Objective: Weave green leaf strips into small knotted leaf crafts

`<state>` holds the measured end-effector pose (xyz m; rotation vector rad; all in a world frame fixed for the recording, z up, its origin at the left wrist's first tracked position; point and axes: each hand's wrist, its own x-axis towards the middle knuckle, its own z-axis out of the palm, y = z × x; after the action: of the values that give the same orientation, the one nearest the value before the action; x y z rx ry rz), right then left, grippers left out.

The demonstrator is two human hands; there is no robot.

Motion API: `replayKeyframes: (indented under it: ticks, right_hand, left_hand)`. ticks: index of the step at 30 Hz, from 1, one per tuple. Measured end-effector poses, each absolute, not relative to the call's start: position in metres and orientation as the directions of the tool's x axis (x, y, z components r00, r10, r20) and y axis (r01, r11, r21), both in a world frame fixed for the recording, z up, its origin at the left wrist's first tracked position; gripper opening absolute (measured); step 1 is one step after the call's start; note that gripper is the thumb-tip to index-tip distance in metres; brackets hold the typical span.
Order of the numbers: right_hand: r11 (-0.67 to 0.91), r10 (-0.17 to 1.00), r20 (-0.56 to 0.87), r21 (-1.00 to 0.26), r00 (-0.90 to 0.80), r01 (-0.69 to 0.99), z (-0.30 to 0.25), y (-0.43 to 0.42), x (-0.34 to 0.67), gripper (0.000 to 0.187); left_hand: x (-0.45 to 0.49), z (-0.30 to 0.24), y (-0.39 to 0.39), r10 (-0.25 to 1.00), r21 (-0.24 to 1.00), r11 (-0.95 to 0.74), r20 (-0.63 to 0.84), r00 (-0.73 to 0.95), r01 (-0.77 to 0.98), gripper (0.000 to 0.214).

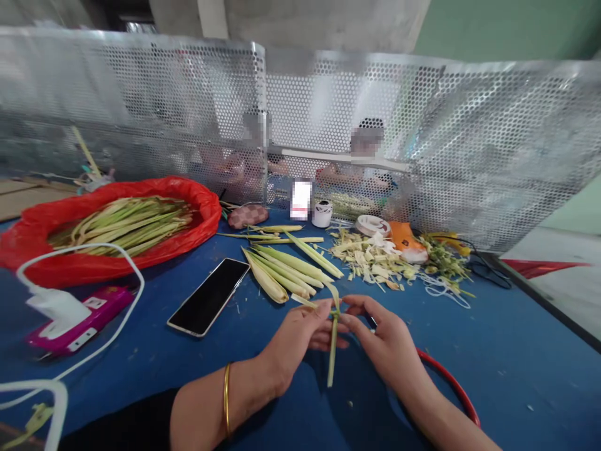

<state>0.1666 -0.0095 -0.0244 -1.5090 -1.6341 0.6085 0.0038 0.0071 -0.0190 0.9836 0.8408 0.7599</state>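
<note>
In front of me, low over the blue table, my left hand (307, 329) pinches pale green leaf strips (332, 351) that cross in a small knot. One end hangs straight down, one points left and another bends upward. From the other side my right hand (387, 338) closes thumb and forefinger on the same strips at the crossing. Something small and dark shows by its curled fingers; I cannot make out what. Just beyond the hands lies a fan of pale green leaf pieces (286, 269), with thinner strips (282, 239) behind them.
Left are a red plastic bag (206, 197) of long leaves, a purple power strip (106, 316) with white cable, and a black phone (209, 297). Leaf scraps (366, 254), a tape roll (373, 225) and a white jar (322, 214) stand before a perforated metal screen (310, 106); people sit behind.
</note>
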Motion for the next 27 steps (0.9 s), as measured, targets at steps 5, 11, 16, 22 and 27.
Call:
replayKeyframes:
  ticks: [5,11,16,22,27]
  right_hand:
    - [0.081,0.983,0.143,-0.906,0.119,0.415,-0.026,-0.006,0.171,0.03]
    - [0.191,0.959,0.275,-0.809,0.07,0.556,-0.012,-0.003,0.19,0.022]
    - [0.374,0.924,0.33,-0.667,-0.194,0.644,-0.01,-0.004,0.19,0.019]
    - [0.425,0.899,0.383,-0.647,-0.211,0.633,-0.008,-0.007,0.187,0.019]
    - [0.408,0.909,0.36,-0.674,-0.208,0.616,-0.008,-0.007,0.188,0.021]
  left_hand:
    - [0.004,-0.021,0.003,0.799,0.94,0.305,-0.165,0.578,-0.154,0.07]
    - [-0.005,-0.013,0.013,0.923,0.952,0.252,-0.181,0.339,-0.175,0.061]
    - [-0.004,-0.014,0.018,0.918,0.975,0.224,-0.208,0.338,-0.009,0.038]
    - [-0.005,-0.014,0.01,0.835,0.99,-0.019,-0.061,0.547,0.139,0.034]
    - [-0.01,-0.007,0.007,0.824,0.916,-0.29,0.092,0.559,0.276,0.037]
